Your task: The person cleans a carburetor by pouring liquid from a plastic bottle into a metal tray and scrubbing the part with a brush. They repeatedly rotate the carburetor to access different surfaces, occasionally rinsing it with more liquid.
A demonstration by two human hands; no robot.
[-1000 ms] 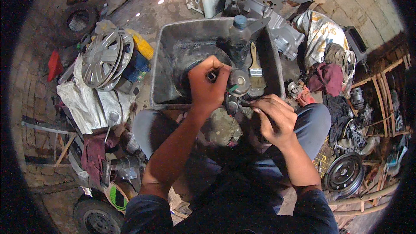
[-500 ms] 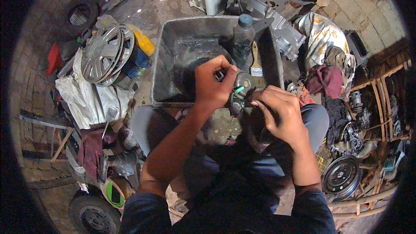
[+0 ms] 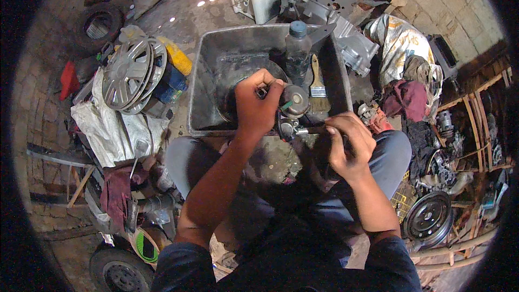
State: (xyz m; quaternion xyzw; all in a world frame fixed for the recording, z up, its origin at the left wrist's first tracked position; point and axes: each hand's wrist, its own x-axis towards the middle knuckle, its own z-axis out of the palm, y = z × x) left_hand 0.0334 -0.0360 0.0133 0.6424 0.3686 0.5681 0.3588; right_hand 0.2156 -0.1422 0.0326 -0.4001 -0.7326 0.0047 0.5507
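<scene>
My left hand (image 3: 254,103) is closed around a small metal engine part (image 3: 295,101) with a round domed cap and a green strip on its side. It holds the part above the near edge of the dark grey tub (image 3: 195,84). A short silver stub (image 3: 301,131) sticks out from the part's lower end toward my right hand (image 3: 351,143). That hand is to the right of the part, apart from it, with fingers curled and the fingertips pinched together. Whatever is between those fingertips is too small to make out.
A clear bottle with a blue cap (image 3: 298,48) and a paintbrush (image 3: 317,78) are in the tub. Silver wheel covers (image 3: 127,73) and a white sack (image 3: 97,130) lie left. A metal gearbox casing (image 3: 354,48), a maroon cloth (image 3: 405,100) and a black wheel rim (image 3: 428,217) are right.
My right hand has drawn back from the part, slightly right and down, uncovering the silver stub. My left hand and the part have shifted a little left in view.
</scene>
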